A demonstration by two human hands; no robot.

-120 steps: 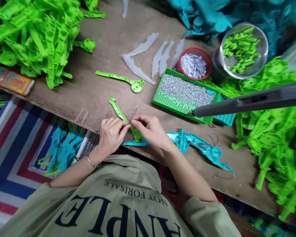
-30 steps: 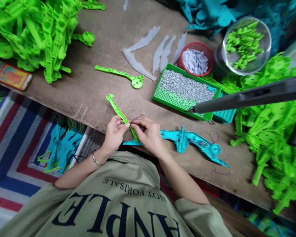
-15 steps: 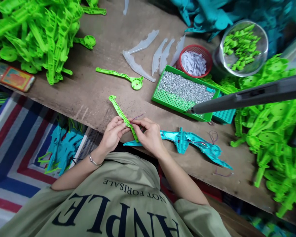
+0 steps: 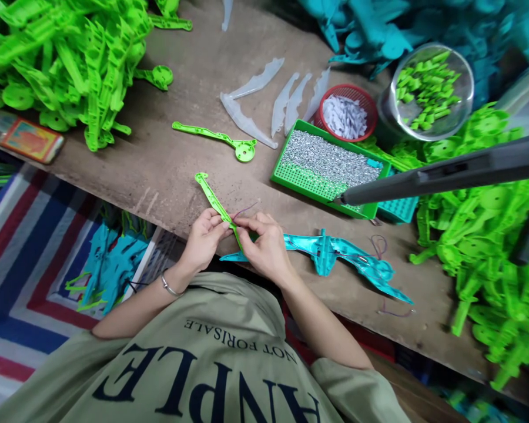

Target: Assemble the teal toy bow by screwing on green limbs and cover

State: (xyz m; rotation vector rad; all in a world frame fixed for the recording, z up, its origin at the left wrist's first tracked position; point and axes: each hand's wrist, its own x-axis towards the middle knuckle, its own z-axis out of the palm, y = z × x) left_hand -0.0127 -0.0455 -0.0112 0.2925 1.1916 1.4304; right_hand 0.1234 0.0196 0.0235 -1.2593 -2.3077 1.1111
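A narrow lime-green plastic arm (image 4: 211, 195) slants up and left between my two hands. My left hand (image 4: 206, 239) is closed round its middle, thumb on top. The fingers of my right hand (image 4: 264, 239) pinch at the same piece lower down, where a thin dark wire (image 4: 248, 208) sticks out near the fingertips. Whether the right fingers grip the wire, the arm or both is partly hidden. Beneath and right of my right hand lies a turquoise plastic bow-shaped shell (image 4: 324, 252) with thin wires along it. Another lime-green arm (image 4: 244, 151) with a round end lies farther back.
A green basket (image 4: 306, 189) of small metal pieces stands beyond the shell, beside a red basket (image 4: 372, 117) of white parts and a clear tub (image 4: 469, 97) of green bits. Green piles (image 4: 66, 64) flank the table. A dark bar (image 4: 445, 167) juts in from the right.
Both hands stay at nearly the same spot on the green arm, with the fingers shifted only slightly. The view has moved a little.
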